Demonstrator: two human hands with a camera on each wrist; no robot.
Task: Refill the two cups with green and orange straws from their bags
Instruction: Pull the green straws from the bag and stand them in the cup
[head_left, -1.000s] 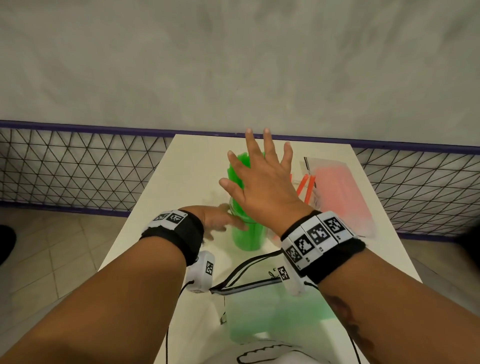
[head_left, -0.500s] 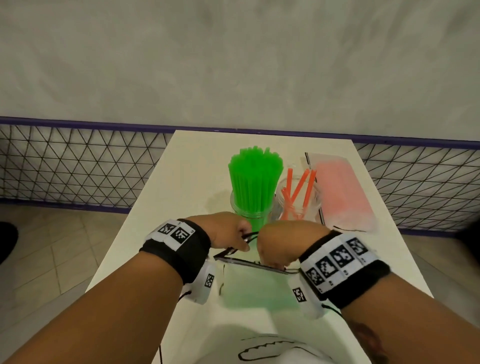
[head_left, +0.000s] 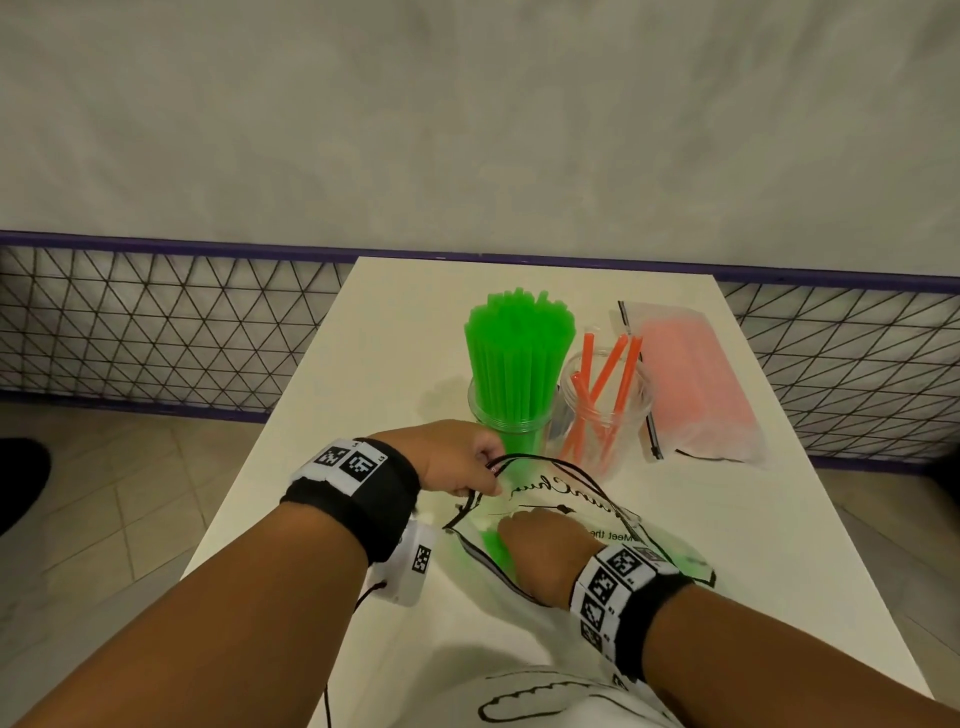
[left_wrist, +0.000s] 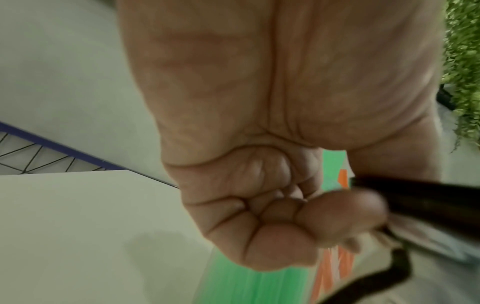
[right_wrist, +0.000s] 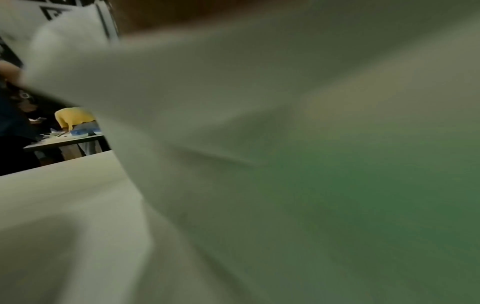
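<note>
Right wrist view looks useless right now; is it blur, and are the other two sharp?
Right wrist view: smeared, bag fills it. Left wrist view: left hand fairly clear, edges blurred. Head view: sharp, evenly lit, soft shadow beside the green cup.

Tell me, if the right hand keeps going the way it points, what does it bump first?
Probably the green straws inside the bag: the right hand already reaches into its mouth. Its fingers are hidden, so depth is unsure.

Dim, soft light; blurred wrist views
</note>
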